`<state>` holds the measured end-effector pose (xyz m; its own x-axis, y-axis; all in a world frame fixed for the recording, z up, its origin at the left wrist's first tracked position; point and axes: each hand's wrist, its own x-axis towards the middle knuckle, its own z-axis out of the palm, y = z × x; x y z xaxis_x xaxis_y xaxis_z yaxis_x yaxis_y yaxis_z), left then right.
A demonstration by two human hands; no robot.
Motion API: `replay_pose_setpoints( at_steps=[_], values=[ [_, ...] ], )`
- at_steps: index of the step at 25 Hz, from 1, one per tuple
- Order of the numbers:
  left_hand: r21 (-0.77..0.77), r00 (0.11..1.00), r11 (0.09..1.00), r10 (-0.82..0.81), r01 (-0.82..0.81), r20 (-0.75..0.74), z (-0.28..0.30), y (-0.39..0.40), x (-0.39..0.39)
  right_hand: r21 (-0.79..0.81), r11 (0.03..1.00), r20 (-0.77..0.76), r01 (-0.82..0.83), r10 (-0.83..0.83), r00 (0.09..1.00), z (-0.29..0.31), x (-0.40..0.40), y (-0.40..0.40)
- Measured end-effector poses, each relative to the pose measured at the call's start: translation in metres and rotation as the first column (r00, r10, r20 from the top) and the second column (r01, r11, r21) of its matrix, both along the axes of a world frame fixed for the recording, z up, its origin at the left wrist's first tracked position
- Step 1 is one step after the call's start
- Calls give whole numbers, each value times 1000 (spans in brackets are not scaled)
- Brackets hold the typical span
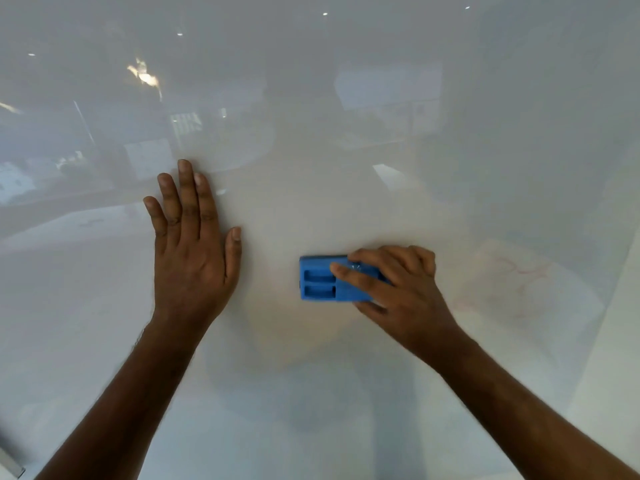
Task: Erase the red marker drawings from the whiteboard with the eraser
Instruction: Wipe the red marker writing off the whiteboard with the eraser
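Observation:
A glossy whiteboard (311, 140) fills the view. My right hand (398, 289) grips a blue eraser (320, 280) and presses it flat against the board near the centre. Faint red marker traces (512, 282) show to the right of that hand, thin and smeared. My left hand (188, 244) lies flat on the board to the left of the eraser, fingers spread, holding nothing.
The board's right edge (620, 278) runs diagonally down the right side, with a pale wall beyond it. A strip of metal frame (10, 464) shows at the bottom left corner. Room reflections cover the upper board.

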<state>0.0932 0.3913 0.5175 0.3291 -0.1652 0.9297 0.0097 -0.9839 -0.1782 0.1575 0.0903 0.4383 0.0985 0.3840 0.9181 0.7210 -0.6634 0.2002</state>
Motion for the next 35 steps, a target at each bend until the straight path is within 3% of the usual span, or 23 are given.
replay_pose_setpoints(
  at_steps=[4, 7, 10, 14, 17, 23, 25, 31, 35],
  values=[
    [-18, 1000, 1000, 2, -2, -1, 0, -4, 0, -226, 974, 4, -18, 20, 1000, -88, -2, -11],
    [-14, 1000, 1000, -6, 6, -5, 0, -9, 1, -277, 961, 1, 15, -15, 1000, -115, -1, -37],
    [2, 1000, 1000, -1, 1, -12, 1, -18, 4, -169, 985, -21, 44, -48, 999, -72, 5, -58],
    [47, 1000, 999, 8, -8, -5, 12, -33, 9, 98, 992, -69, 81, -74, 995, 6, 15, -67],
    [60, 1000, 998, 1, -1, 3, 19, -43, 13, 127, 991, -55, 42, -35, 998, 10, 13, -53],
    [45, 999, 999, 22, -23, 31, 18, -54, 17, -255, 966, -8, 37, -40, 999, -98, 11, -76],
    [37, 999, 999, 10, -11, 35, 17, -55, 18, -286, 956, 0, 62, -64, 998, -110, 14, -99],
    [71, 1000, 997, 29, -30, 12, 13, -69, 20, 58, 993, -40, 106, -104, 994, -15, 30, -125],
    [68, 1000, 998, 9, -9, 4, 7, -89, 28, 114, 992, -77, 54, -45, 996, 5, 27, -105]
  ],
)
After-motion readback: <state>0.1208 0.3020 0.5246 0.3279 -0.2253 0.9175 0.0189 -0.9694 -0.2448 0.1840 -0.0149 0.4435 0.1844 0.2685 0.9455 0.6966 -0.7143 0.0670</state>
